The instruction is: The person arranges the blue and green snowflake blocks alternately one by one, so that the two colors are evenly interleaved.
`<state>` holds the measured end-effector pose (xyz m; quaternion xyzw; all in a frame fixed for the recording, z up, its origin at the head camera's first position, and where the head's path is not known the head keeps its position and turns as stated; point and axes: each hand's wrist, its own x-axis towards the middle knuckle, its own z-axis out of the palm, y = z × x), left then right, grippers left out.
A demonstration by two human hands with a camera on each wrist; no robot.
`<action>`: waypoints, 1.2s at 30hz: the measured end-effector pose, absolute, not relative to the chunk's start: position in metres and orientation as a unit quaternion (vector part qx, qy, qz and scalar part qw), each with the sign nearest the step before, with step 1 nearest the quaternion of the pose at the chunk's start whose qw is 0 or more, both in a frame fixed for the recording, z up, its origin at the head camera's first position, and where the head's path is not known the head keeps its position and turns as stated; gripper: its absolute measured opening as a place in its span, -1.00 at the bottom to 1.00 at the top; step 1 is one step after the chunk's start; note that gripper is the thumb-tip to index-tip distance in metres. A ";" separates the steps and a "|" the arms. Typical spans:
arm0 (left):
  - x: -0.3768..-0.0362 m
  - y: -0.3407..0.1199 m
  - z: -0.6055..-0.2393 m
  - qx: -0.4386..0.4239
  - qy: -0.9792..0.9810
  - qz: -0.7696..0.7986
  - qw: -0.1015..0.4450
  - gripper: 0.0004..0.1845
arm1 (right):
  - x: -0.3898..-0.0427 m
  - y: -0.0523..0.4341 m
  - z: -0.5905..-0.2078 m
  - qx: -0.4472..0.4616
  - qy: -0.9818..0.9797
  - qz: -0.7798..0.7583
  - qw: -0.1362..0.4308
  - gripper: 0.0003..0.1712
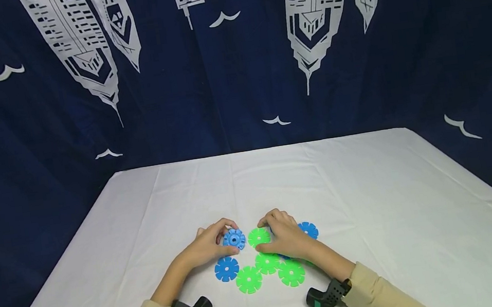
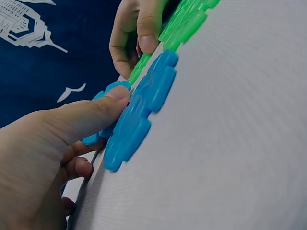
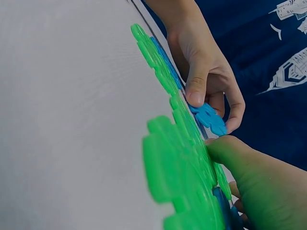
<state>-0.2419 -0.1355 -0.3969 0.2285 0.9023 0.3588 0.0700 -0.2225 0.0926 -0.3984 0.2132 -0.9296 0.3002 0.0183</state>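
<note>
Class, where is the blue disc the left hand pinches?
In the head view, the pinched disc is left of a green disc, beyond another blue one.

Item one: blue flower-shaped slotted disc point(image 1: 234, 239), raised centre ring visible, one face toward the head camera, pinched at its edge by the left fingers point(image 2: 112, 98). Item two: green flower-shaped slotted disc point(image 1: 259, 237), just beside item one at 3 o'clock, narrow gap between, broad face up, rim between the right fingers point(image 3: 228, 146).
</note>
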 end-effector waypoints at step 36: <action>-0.262 -0.179 -0.386 0.153 0.821 0.550 0.035 -0.58 | -0.225 0.093 -0.403 0.258 -0.891 0.372 0.017 -0.62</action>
